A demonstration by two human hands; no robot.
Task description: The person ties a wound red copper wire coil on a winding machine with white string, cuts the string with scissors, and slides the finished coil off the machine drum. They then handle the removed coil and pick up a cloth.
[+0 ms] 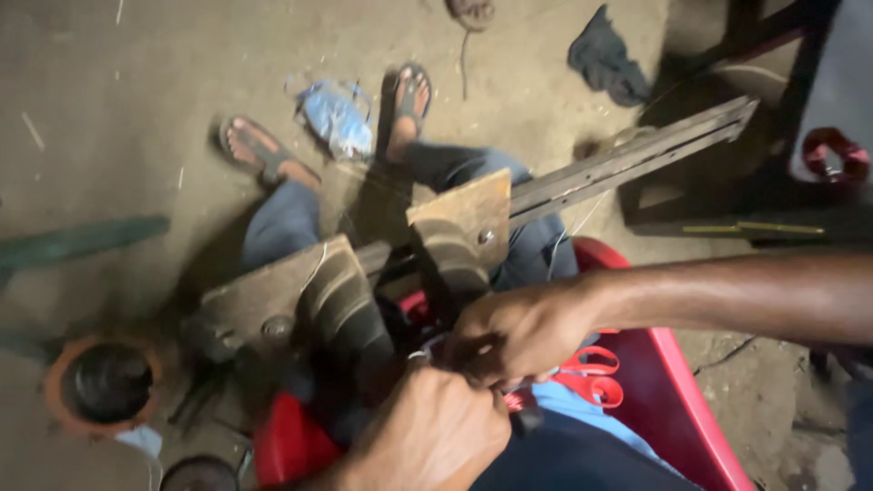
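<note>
Both hands, left (pixel 432 436) and right (pixel 514 332), are closing on a small part I cannot tell, beside the wooden jig (pixel 364 282); below them, red chair (pixel 673 409) standing on dirt floor (pixel 136 91).

A dim, dusty concrete floor (pixel 164 82) (littered with scraps) lies beneath a red plastic chair (pixel 664 400).
</note>
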